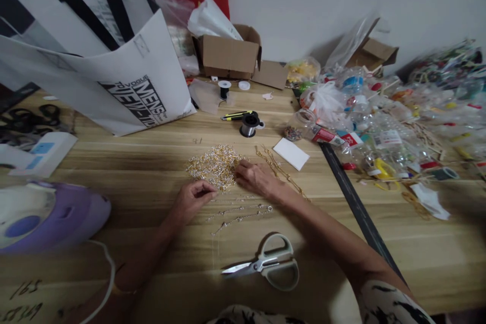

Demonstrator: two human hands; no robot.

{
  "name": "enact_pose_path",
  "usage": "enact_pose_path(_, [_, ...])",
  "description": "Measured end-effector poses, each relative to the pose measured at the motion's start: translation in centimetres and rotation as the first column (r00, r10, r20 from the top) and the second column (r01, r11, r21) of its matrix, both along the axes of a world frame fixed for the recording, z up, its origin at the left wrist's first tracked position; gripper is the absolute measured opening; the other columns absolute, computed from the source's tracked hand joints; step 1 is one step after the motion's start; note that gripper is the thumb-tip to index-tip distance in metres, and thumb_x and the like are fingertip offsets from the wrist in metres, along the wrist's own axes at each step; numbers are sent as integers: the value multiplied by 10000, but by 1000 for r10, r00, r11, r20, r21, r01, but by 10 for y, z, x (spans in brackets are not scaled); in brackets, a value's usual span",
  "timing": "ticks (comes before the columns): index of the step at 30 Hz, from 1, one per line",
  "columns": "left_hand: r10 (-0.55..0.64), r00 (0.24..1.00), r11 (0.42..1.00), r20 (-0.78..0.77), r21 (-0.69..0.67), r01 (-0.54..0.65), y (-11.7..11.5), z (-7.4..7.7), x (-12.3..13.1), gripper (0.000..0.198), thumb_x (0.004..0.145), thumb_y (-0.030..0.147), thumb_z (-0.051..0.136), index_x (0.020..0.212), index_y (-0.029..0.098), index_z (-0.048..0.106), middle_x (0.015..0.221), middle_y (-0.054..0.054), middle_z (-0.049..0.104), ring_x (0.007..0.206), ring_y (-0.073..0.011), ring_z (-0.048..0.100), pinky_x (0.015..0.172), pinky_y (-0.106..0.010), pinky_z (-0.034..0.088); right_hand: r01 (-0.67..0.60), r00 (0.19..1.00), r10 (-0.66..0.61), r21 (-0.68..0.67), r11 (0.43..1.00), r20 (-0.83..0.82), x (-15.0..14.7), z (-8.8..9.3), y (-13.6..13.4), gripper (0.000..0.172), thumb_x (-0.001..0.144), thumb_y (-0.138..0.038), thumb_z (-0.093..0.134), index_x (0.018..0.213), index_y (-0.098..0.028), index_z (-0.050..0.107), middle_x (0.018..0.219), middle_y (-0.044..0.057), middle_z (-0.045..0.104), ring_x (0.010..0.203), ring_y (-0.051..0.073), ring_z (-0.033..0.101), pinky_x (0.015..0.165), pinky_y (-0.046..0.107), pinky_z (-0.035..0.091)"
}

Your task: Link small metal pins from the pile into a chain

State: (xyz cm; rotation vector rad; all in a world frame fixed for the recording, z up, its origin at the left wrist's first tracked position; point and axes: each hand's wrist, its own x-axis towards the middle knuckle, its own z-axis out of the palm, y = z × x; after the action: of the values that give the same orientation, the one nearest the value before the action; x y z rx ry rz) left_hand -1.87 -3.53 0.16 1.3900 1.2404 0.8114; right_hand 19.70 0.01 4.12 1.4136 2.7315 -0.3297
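A heap of gold and silver bead chains [214, 164] lies on the wooden table in front of me. My left hand [193, 200] is at its near left edge, thumb and forefinger pinched together; whatever is between them is too small to name. Over the heap's right edge, my right hand [256, 177] has its fingers curled down, and their tips are hidden. Several silver chains [239, 217] are laid out below the heap, one ending in a ring. Gold chains [283, 169] stretch beyond my right wrist. Scissors [261, 262] with pale handles lie nearest me, blades partly apart.
Behind the heap are a wire spool [248, 125], a yellow cutter knife [237, 116] and a white card [291, 153]. A purple appliance [64, 215] and a large white bag [125, 81] stand left. Plastic bottles [387, 136] crowd the right side. A cardboard box [230, 55] sits at the back.
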Motion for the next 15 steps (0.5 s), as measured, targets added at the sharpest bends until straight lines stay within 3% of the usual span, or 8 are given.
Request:
enact_pose_path(3, [-9, 1000, 1000, 1, 15, 9, 0, -3, -1, 136, 670, 275, 655, 694, 144, 627, 689, -17, 649, 668, -138, 593, 646, -233, 468, 51, 998, -51, -2, 999, -22, -3, -9, 1, 223, 921, -245, 382, 1017, -162, 566, 1000, 80, 574, 753, 151, 547, 602, 242, 341])
enact_pose_path(10, [12, 1000, 1000, 3, 15, -12, 1, -2, 1, 161, 655, 298, 670, 676, 145, 623, 668, -15, 649, 649, -137, 593, 631, -230, 475, 52, 954, -65, -52, 997, -293, 7, -22, 3, 121, 868, -172, 483, 868, -147, 602, 890, 48, 593, 757, 118, 529, 634, 216, 322])
enact_pose_path(15, [21, 1000, 999, 9, 24, -22, 1, -4, 0, 157, 657, 294, 678, 689, 147, 633, 683, -17, 658, 656, -139, 601, 631, -228, 483, 62, 920, -74, -44, 997, -386, 10, -25, 5, 84, 838, -171, 529, 820, -149, 607, 854, 35, 611, 748, 116, 525, 636, 207, 321])
